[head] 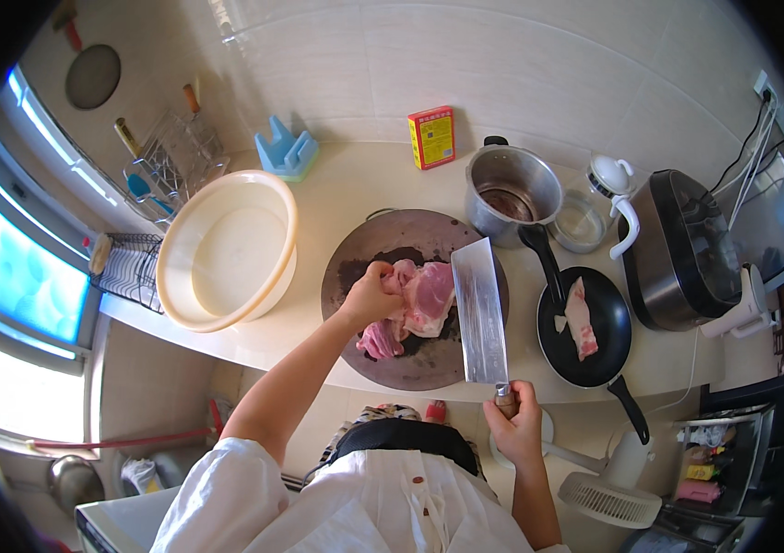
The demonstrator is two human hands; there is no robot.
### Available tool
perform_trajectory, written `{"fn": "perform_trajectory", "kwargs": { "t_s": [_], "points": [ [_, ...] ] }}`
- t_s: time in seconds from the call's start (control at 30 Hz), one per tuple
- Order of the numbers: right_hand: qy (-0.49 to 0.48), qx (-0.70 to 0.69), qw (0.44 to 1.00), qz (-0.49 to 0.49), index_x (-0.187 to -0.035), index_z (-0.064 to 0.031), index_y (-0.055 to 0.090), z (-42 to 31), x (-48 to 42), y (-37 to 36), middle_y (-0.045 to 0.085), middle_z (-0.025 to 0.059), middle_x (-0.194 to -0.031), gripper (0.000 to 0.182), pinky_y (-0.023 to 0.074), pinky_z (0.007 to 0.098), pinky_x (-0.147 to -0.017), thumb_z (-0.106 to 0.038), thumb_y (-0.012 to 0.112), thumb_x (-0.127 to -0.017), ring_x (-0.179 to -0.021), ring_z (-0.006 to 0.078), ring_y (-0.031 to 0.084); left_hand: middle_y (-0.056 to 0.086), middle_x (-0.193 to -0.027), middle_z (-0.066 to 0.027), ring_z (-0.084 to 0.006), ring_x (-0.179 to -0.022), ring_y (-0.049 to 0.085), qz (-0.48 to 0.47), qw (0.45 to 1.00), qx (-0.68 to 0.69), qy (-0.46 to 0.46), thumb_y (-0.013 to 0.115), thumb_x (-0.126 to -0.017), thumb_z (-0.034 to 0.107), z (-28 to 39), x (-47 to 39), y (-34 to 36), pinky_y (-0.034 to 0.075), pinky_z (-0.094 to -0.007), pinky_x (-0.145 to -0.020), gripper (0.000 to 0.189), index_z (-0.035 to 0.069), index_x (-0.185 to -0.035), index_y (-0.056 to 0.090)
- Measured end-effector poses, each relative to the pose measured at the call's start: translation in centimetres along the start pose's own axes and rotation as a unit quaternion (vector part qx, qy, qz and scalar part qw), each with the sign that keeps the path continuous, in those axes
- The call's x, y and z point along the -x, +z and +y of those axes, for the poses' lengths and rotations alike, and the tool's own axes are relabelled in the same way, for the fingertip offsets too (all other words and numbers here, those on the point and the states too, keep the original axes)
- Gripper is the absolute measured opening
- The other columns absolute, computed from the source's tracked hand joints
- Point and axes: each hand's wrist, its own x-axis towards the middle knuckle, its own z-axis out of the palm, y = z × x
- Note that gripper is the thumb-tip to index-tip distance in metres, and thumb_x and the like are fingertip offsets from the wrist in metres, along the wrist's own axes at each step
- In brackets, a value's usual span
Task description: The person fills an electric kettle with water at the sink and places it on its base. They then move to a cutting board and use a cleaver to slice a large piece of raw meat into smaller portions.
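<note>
A chunk of raw meat [430, 294] with pale fat lies on a round, dark-stained chopping board [392, 231]. The fingers of my left hand [372, 296] grip its left side. In my right hand [517, 423] is the wooden handle of a Chinese cleaver [480, 311], held just off the counter's front edge. The cleaver's broad blade lies nearly flat to the view over the board's right part, beside the meat. A strip of raw meat or fat [580, 319] rests in a black frying pan [609, 359] to the right.
A cream plastic basin [226, 321] stands left, near a blue holder [287, 155]. Behind the board is a red-yellow box [432, 138]. A metal pot [478, 220], glass jar [580, 221] and dark appliance [675, 249] line the right. The frying pan's handle [630, 408] juts past the counter edge.
</note>
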Motion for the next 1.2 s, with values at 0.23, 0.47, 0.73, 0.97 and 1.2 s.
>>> {"fn": "perform_trajectory", "kwargs": {
  "t_s": [0.23,0.47,0.73,0.97,1.2],
  "points": [
    [-0.006,0.0,1.0,0.017,-0.095,-0.0003,0.048,0.4,0.7,-0.9,0.055,0.0011,-0.076,0.026,0.0416,0.0217,-0.062,-0.004,0.064,-0.075,-0.067,0.0057,0.049,0.061,-0.085,-0.0087,-0.0284,-0.087,0.055,0.01,0.971,-0.097,0.217,0.066,-0.074,0.021,4.0,-0.6,1.5,0.044,-0.0345,-0.081,0.023,0.012,-0.095,0.068],
    [0.01,0.017,0.999,0.027,-0.095,-0.0001,0.048,0.2,1.3,-1.6,0.055,0.0014,-0.077,0.025,0.0414,0.0214,-0.062,-0.003,0.064,-0.075,-0.068,0.0057,0.048,0.059,-0.077,-0.0105,-0.0285,-0.082,0.057,0.04,0.959,-0.151,0.238,0.063,-0.076,0.018,3.1,-1.5,3.0,0.045,-0.0361,-0.075,0.017,0.008,-0.087,0.067],
    [-0.005,0.007,1.0,0.018,-0.096,-0.0005,0.049,0.0,1.4,-2.2,0.055,0.0019,-0.078,0.027,0.0428,0.022,-0.062,-0.003,0.065,-0.074,-0.069,0.0058,0.05,0.063,-0.087,-0.0167,-0.0331,-0.086,0.059,0.064,0.984,-0.14,0.086,0.057,-0.082,0.026,1.6,-1.1,-1.9,0.046,-0.0413,-0.073,0.024,0.003,-0.082,0.064],
    [-0.104,0.133,0.98,-0.101,-0.097,-0.0002,0.05,-2.6,0.7,-1.8,0.057,0.0104,-0.08,0.03,0.0457,0.03,-0.066,-0.005,0.065,-0.072,-0.071,0.0209,0.057,0.063,-0.086,-0.0142,-0.0191,-0.081,0.061,-0.052,0.996,0.02,-0.07,0.07,-0.066,0.036,-1.9,-2.0,-2.9,0.049,-0.0322,-0.071,0.043,0.0,-0.089,0.065],
    [-0.108,0.265,0.957,-0.044,-0.1,0.0,0.049,-1.4,0.1,-3.6,0.057,0.0187,-0.089,0.031,0.046,0.039,-0.07,-0.004,0.061,-0.073,-0.081,0.0374,0.057,0.064,-0.078,-0.0157,-0.0252,-0.077,0.062,-0.167,0.981,-0.094,0.008,0.065,-0.062,0.028,1.0,-1.2,-2.2,0.048,-0.0339,-0.071,0.039,-0.002,-0.087,0.064]
  ]
}}
